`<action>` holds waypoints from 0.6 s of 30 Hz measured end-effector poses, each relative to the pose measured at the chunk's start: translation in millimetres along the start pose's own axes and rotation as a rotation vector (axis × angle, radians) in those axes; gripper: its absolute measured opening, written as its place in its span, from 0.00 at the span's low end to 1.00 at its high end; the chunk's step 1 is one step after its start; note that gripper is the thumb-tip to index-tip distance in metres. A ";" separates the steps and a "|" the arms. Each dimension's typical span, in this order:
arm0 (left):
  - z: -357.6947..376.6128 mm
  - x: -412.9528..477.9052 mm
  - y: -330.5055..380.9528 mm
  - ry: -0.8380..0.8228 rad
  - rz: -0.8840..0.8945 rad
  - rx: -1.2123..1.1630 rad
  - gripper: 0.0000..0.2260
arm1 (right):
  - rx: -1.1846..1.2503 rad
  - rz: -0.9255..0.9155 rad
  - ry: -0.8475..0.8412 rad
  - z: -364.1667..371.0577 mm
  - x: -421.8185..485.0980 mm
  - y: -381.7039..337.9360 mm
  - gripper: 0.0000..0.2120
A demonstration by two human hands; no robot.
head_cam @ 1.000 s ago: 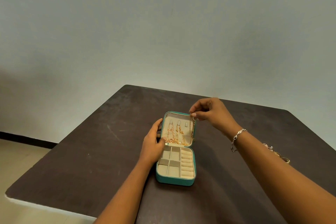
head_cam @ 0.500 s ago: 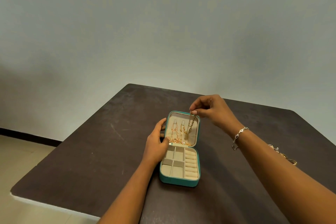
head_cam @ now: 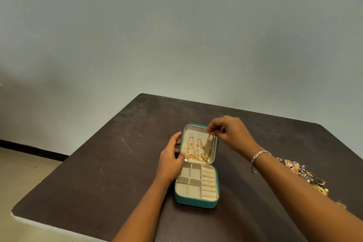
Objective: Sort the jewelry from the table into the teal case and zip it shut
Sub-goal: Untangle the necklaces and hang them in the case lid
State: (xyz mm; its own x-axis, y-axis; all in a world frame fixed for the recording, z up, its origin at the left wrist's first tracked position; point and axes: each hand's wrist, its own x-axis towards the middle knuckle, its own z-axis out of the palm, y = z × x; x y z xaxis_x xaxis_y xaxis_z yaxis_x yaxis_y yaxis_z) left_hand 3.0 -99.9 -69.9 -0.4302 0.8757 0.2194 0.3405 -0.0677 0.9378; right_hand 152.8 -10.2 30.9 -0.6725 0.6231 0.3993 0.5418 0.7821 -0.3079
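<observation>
The teal case (head_cam: 195, 202) lies open on the dark table (head_cam: 98, 173), its lid (head_cam: 183, 133) propped upright. Beige compartments and ring rolls in its base hold nothing. Two gold chains (head_cam: 193, 148) hang from hooks in the lid. My right hand (head_cam: 229, 131) pinches the top of a third gold chain (head_cam: 208, 147) at the lid's right hook. My left hand (head_cam: 170, 160) rests against the lid's left edge, fingers touching it. A pile of loose jewelry (head_cam: 302, 173) lies on the table to the right, partly hidden by my right forearm.
A silver bracelet (head_cam: 257, 158) sits on my right wrist. Rings (head_cam: 319, 181) and one more ring (head_cam: 341, 204) lie near the table's right edge. The table's near-left edge (head_cam: 39, 221) drops to a tiled floor; a plain wall stands behind.
My right hand has kept the third chain at the lid's top right, shifting it slightly over the hook. My left hand stays on the lid's left edge. The view drifted.
</observation>
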 end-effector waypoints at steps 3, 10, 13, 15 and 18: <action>0.3 0.2 -1.3 -0.001 -0.002 0.000 0.27 | -0.131 -0.120 0.079 7.5 -2.8 6.6 0.05; 0.8 2.2 -2.5 -0.004 0.012 -0.015 0.26 | -0.329 -0.369 0.234 20.7 -4.7 19.1 0.11; 1.0 1.6 -3.0 -0.003 0.021 -0.032 0.26 | -0.406 -0.415 0.246 26.5 -5.0 26.0 0.13; 0.9 1.6 -3.0 -0.005 0.024 -0.043 0.25 | -0.443 -0.437 0.250 29.8 -5.0 28.1 0.15; 1.1 2.3 -3.4 -0.009 0.028 -0.046 0.25 | -0.489 -0.463 0.270 32.9 -5.9 28.8 0.16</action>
State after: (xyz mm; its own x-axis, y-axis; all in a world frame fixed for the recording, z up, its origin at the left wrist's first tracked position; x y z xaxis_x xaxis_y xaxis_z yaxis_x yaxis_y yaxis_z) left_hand 1.8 -97.2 -72.9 -0.4133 0.8775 0.2432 0.3132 -0.1138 0.9429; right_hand 155.8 8.9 -8.8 -0.7737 0.1556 0.6142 0.4378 0.8320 0.3407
